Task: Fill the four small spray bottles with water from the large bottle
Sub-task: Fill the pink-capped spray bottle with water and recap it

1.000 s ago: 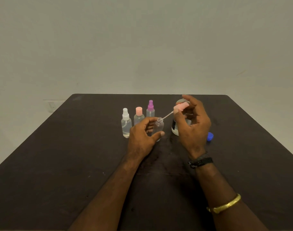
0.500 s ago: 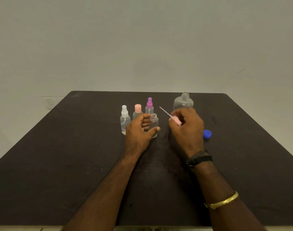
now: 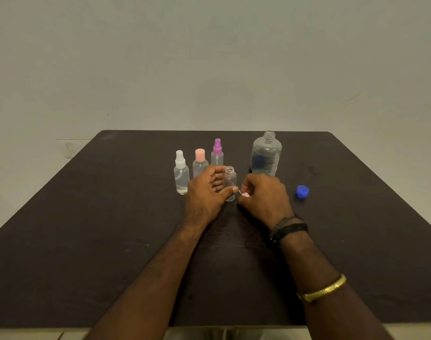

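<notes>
While the left hand (image 3: pixel 206 193) wraps its thumb and curled fingers round the uncapped small spray bottle (image 3: pixel 230 179), steadying it upright on the dark table (image 3: pixel 111 217), the right hand (image 3: pixel 266 200) sits low just beside it. Its fingers are curled round the pink spray head (image 3: pixel 245 194) — likely to lay it aside and free that hand for the large bottle (image 3: pixel 266 153), open just behind. The blue cap (image 3: pixel 302 191) lies apart at the right. The white-topped bottle (image 3: pixel 181 175), pink-capped bottle (image 3: pixel 200 163) and purple-topped bottle (image 3: pixel 217 153) stand closed behind the left hand — probably already filled
</notes>
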